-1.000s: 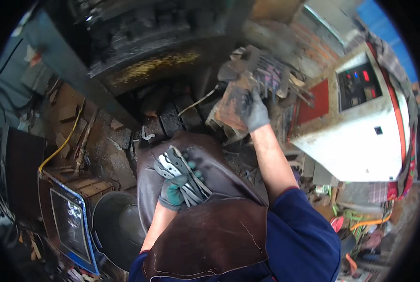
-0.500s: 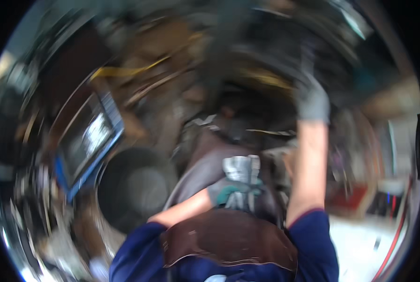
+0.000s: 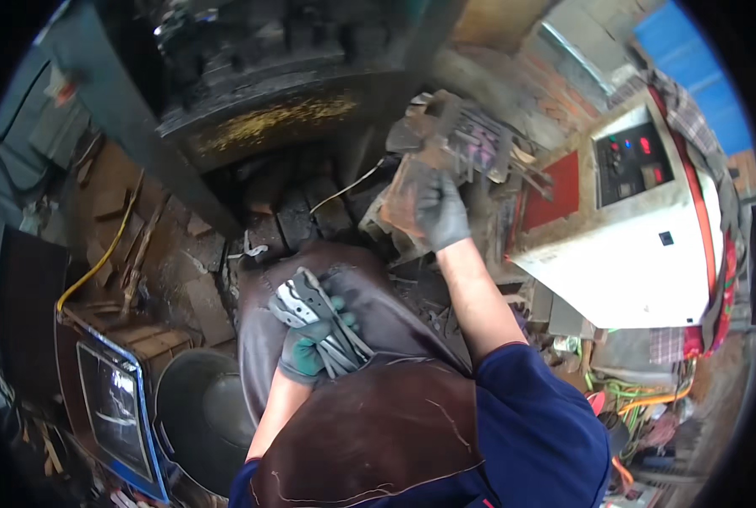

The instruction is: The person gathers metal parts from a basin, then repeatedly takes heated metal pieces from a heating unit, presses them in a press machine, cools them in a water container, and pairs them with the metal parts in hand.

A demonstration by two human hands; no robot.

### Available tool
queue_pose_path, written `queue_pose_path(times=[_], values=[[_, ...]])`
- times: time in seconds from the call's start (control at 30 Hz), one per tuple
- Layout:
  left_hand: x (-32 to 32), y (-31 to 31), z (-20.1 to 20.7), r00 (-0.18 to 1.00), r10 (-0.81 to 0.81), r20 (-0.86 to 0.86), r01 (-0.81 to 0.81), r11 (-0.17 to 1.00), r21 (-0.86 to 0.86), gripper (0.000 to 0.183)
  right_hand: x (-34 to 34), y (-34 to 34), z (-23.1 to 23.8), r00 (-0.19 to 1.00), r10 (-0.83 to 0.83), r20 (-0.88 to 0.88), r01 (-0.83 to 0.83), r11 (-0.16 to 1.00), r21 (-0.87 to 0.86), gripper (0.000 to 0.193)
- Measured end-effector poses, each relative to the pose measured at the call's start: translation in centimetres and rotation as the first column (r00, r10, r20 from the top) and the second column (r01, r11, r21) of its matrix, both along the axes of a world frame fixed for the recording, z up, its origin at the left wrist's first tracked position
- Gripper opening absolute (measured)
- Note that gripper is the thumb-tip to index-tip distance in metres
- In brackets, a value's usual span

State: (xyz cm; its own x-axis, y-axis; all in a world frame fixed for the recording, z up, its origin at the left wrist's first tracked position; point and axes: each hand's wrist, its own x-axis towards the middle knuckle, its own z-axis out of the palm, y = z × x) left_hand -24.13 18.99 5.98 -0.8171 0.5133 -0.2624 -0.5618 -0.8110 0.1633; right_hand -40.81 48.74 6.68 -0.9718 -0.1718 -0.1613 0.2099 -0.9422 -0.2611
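Observation:
My left hand (image 3: 307,349), in a grey glove with green on it, is closed around a small stack of stamped metal parts (image 3: 297,298) with holes. It holds them low over the brown leather apron (image 3: 369,271) on my lap. My right hand (image 3: 439,210), in a grey glove, reaches forward to the right with its fingers curled. It is at a rusty brown plate-like surface (image 3: 401,199). What its fingers grip, if anything, I cannot make out. Just beyond that hand lies a pile of dark metal pieces (image 3: 475,140).
A big dark machine frame (image 3: 285,93) with yellow marking stands ahead. On the right is a white control cabinet (image 3: 623,271) with a lit panel. A round dark tub (image 3: 200,415) and a blue-edged framed panel (image 3: 111,406) stand at left. Scrap and a yellow cable (image 3: 111,250) lie on the floor.
The view has swung to the right and is sharper. My right hand has gone from the dark machine to the rusty surface beside the cabinet. My left hand still holds the metal parts.

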Motion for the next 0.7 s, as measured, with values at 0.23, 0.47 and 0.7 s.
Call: queue_pose_path(times=[0.23, 0.47, 0.7], values=[[-0.4, 0.8, 0.2, 0.999, -0.040, -0.006, 0.040, 0.999, 0.007, 0.062, 0.2, 5.1, -0.8, 0.817, -0.528, 0.233, 0.364, 0.785, 0.501, 0.017], [-0.1, 0.0, -0.8, 0.999, -0.032, 0.008, 0.032, 0.999, -0.008, 0.055, 2.5, -7.0, 11.5, 0.956, -0.061, -0.289, 0.290, 0.372, 0.882, 0.024], [-0.9, -0.6, -0.2, 0.998, -0.013, -0.054, 0.017, 0.998, 0.065, 0.062, -12.5, -19.4, 17.4, 0.992, 0.061, -0.106, 0.062, 0.491, 0.869, 0.013]])
